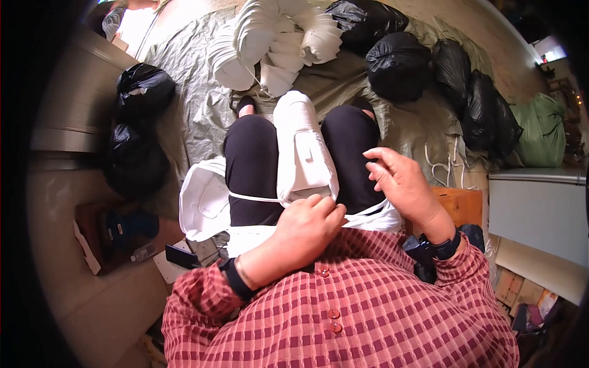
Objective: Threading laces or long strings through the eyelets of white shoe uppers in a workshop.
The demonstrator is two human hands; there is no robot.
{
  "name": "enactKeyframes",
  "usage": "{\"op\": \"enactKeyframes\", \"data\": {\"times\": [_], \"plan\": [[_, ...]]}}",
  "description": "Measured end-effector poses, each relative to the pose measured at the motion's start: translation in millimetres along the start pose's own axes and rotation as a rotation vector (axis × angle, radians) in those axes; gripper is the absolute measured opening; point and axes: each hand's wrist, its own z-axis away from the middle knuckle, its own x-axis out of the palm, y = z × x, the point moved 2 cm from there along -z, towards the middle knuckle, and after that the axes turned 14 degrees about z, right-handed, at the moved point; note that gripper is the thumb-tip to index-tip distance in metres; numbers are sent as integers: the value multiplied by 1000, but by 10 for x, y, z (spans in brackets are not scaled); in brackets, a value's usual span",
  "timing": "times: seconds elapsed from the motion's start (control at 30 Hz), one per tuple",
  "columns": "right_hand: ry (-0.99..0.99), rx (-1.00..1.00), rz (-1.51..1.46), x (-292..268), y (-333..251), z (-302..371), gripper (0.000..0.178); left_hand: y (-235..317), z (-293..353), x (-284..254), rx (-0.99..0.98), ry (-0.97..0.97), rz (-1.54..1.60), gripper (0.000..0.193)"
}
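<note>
White open-topped shell with a cupped inside (pixel 195 208): left of the left fingers, well apart from them, beside the thigh.
Narrow white band (pixel 254 197): crosses the thigh in black trousers (pixel 250 144), reaching just beside the left fingers.
Left hand (pixel 310 227): fingers bent and close together at the long piece's near end; tips hidden, so a pinch cannot be told.
Long white piece with rounded far end and raised oblong panel (pixel 305 144): between the thighs, stretching away beyond the left fingers, left of the right fingers.
White bundle with straps (pixel 383 219): below the right fingers.
Right hand (pixel 402 184): raised, fingers loosely curled, thumb slightly parted from forefinger, apart from the long piece.
</note>
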Motion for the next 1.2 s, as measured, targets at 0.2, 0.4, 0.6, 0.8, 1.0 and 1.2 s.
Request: {"op": "enactKeyframes", "data": {"times": [0.2,0.4,0.6,0.8,1.0,1.2], "plan": [[-4,198,-307,-195,-1,236,18,-19,-316,220,-101,-343,-98,9],[-465,433,-620,-135,239,502,47,-54,-398,62,-215,-178,262,5],[-140,487,-1459,193,268,318,34,40,-400,-92,-238,-80,848,14],[459,438,-1931,-661,1613,-152,16,-569,60,-1318,-443,385,1678,15],[737,383,-1936,-1699,3921,-188,12,-1181,692,-2532,-27,978,1754,22],[-879,-54,-4227,-4231,4674,476,15,-2477,1634,-3280,223,1164,1814,35]]}}
